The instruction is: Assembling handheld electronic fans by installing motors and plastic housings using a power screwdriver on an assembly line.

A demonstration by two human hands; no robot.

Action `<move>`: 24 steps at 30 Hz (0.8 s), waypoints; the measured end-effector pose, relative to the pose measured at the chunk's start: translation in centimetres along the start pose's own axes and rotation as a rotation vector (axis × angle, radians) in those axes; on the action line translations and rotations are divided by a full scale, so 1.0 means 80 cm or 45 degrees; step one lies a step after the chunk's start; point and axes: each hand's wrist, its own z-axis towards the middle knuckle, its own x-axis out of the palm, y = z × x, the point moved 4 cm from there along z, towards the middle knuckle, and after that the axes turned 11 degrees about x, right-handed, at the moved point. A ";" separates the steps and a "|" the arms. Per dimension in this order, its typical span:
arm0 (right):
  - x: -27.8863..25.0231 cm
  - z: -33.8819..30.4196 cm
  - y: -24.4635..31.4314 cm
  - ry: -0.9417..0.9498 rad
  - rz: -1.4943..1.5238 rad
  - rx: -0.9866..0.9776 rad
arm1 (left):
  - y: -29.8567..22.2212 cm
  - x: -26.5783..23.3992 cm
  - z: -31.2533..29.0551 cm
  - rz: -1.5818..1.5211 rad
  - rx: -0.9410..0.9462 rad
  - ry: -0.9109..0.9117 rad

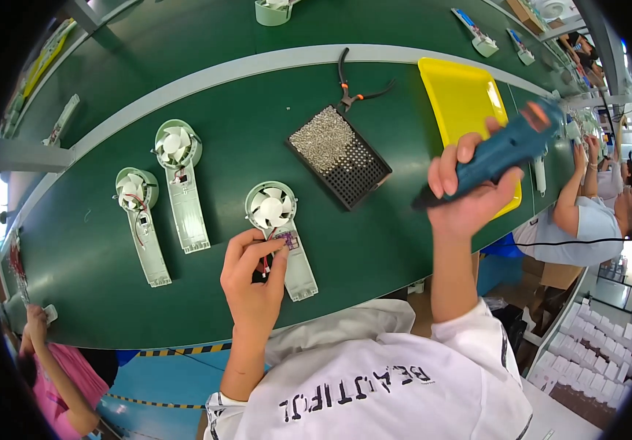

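Note:
My left hand (256, 268) pinches a small purple circuit board (287, 240) against the light green housing (301, 275) of a handheld fan. That fan's round head with white blades (271, 208) points away from me, and thin wires run beside the board. Raised over the table's right side, my right hand (470, 187) is wrapped round a dark teal electric screwdriver (503, 150), its tip toward the left and its rear blurred. Between the hands and farther off lies a black perforated tray (353, 172) full of small silvery screws (323, 139).
Two more fan halves (186, 202) (144, 235) lie to the left. Cutting pliers (347, 95) rest behind the screw tray, near a yellow tray (463, 95). A pale rail (235, 67) borders the green table (213, 315). Co-workers sit at the right (580, 227) and lower left (67, 381).

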 end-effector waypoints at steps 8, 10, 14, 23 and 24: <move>0.030 0.030 -0.049 -0.178 -0.610 -0.419 | 0.001 0.001 0.001 0.032 -0.013 -0.021; 0.025 0.029 -0.048 -0.223 -0.533 -0.393 | 0.000 0.001 0.002 0.017 -0.044 -0.012; 0.025 0.034 -0.052 -0.201 -0.525 -0.383 | 0.000 0.000 0.003 0.022 -0.035 0.005; 0.020 0.036 -0.053 -0.188 -0.539 -0.354 | -0.001 0.002 0.005 -0.003 -0.059 -0.007; 0.022 0.034 -0.057 -0.093 -0.560 -0.349 | -0.001 0.002 0.004 0.002 -0.062 -0.008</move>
